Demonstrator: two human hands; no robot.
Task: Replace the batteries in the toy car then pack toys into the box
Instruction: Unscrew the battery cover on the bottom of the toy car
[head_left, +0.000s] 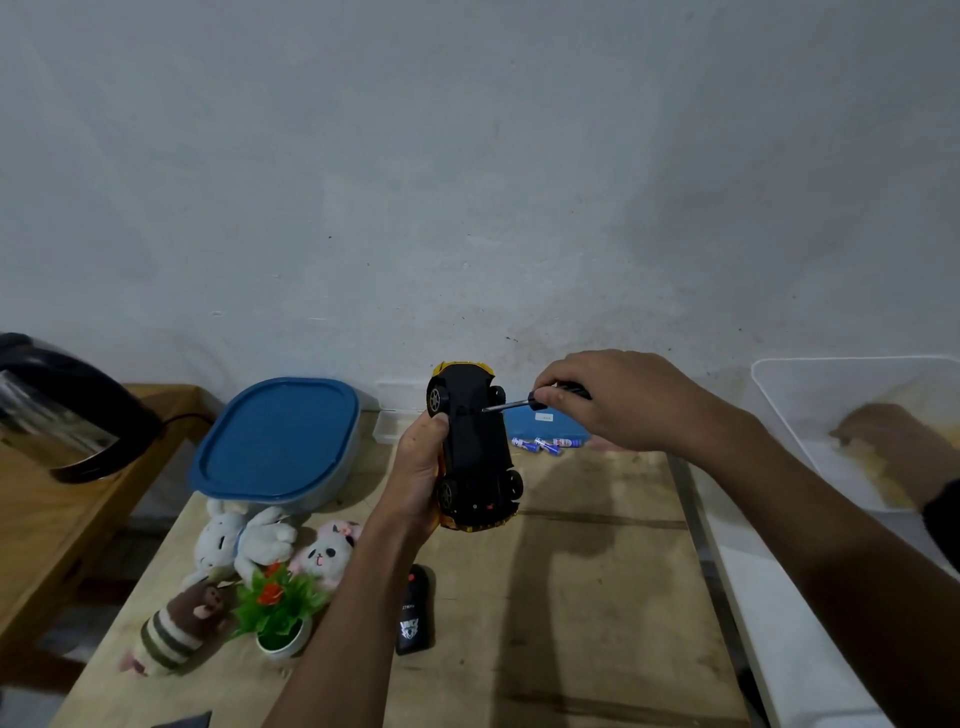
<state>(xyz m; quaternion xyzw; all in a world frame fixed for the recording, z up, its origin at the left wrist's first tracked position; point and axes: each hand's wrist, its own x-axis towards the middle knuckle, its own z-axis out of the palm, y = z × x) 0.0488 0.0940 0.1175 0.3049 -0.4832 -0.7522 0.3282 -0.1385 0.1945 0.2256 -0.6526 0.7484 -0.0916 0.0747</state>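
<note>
My left hand (415, 467) grips a yellow toy car (475, 447) held above the table with its black underside facing me. My right hand (613, 400) pinches a small black-handled screwdriver (519, 402); its metal tip touches the car's underside near the far wheels. Blue-and-white batteries (540, 445) lie on the wooden table (571, 597) behind the car. A black remote control (415, 613) lies on the table below my left forearm. A white bunny plush (244, 535), a pink-and-white panda plush (327, 553) and a brown striped plush (176, 623) lie at the left.
A container with a blue lid (275, 441) stands at the back left. A small potted fake plant (278, 608) sits among the plush toys. A clear plastic box (831, 467) is at the right. A black kettle (57, 410) rests on a side table at the far left.
</note>
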